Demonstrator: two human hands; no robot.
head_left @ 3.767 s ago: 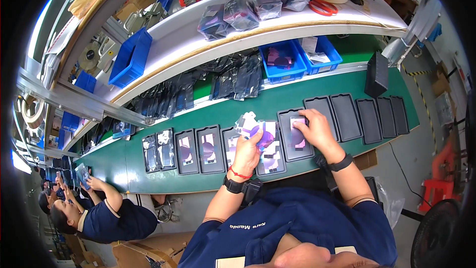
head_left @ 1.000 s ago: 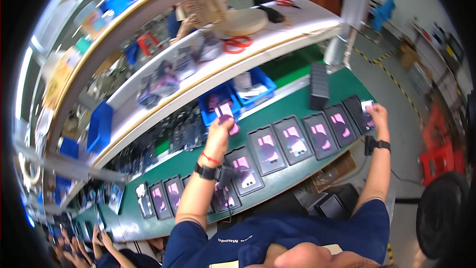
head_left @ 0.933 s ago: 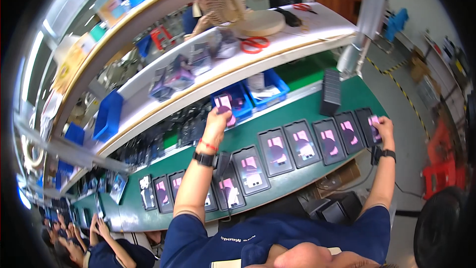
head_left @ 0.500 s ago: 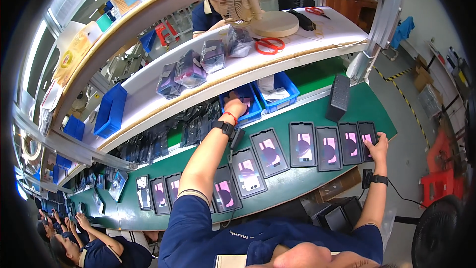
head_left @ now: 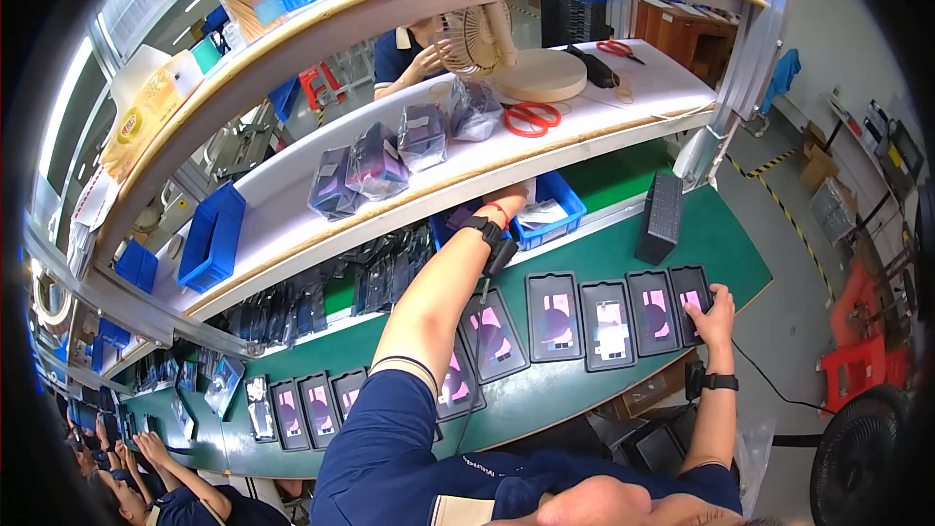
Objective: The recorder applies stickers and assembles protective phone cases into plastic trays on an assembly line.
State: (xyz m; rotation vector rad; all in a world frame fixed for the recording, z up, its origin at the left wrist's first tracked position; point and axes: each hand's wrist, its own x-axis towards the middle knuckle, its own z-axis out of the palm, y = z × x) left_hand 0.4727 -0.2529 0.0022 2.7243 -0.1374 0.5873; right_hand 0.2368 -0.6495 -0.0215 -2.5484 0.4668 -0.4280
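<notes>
My left hand [head_left: 509, 201] reaches under the shelf, over the right-hand blue bin [head_left: 551, 231]. Its fingertips are hidden by the shelf and the bin, so what they touch cannot be seen. White papers or packets [head_left: 542, 212] lie in that bin. Beside it is another blue bin [head_left: 443, 232] with dark and purple items, partly behind my left arm. My right hand [head_left: 718, 315] rests at the rightmost black tray [head_left: 690, 280], its thumb over the tray and the other fingers apart along the right edge. Several more black trays [head_left: 555, 318] with shiny pink-and-dark contents stand in a row.
A tall dark stack [head_left: 659, 218] stands behind the trays. Bagged boxes [head_left: 378, 162], red scissors [head_left: 531, 119] and a fan [head_left: 477, 39] sit on the shelf above. Dark pouches [head_left: 390, 271] hang below it. Co-workers [head_left: 175, 477] sit at left; another is behind the shelf.
My left hand has moved right, from the left blue bin to the right one. My right hand stays at the rightmost tray. The whole view has shifted slightly.
</notes>
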